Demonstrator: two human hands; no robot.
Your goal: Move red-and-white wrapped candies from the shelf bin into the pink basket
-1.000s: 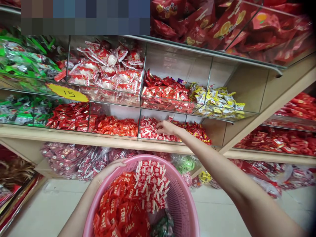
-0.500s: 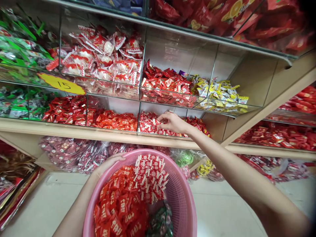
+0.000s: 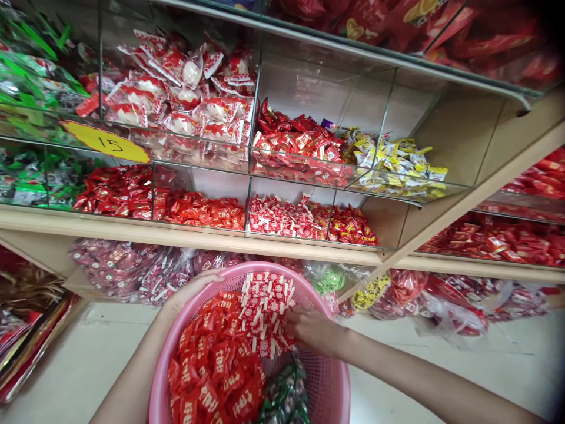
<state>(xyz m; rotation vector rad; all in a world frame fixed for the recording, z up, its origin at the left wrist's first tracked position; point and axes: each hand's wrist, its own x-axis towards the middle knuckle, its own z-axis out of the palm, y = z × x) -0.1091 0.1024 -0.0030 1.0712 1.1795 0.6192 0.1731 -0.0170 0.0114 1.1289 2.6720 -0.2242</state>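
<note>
I hold a pink plastic basket (image 3: 324, 377) in front of me. My left hand (image 3: 194, 291) grips its far left rim, fingers curled over the edge. Inside lie red wrapped candies (image 3: 212, 371), a stack of red-and-white candies (image 3: 265, 306) and some green-wrapped ones (image 3: 285, 397). My right hand (image 3: 309, 327) is down inside the basket, its fingers against the red-and-white stack; whether it holds any is hidden. On the shelf above, a bin of the same red-and-white candies (image 3: 282, 218) sits behind glass.
Glass-fronted shelf bins hold red candies (image 3: 119, 191), yellow ones (image 3: 392, 168), green ones (image 3: 30, 185) and white-and-red packs (image 3: 185, 100). A yellow tag marked 15 (image 3: 106, 142) sticks on the glass. Bagged sweets (image 3: 132, 271) lie under the wooden shelf (image 3: 220, 240) on a pale floor (image 3: 441, 365).
My right hand left the shelf bin of red-and-white candies and came down into the basket beside the red-and-white stack. My view tilted slightly downward.
</note>
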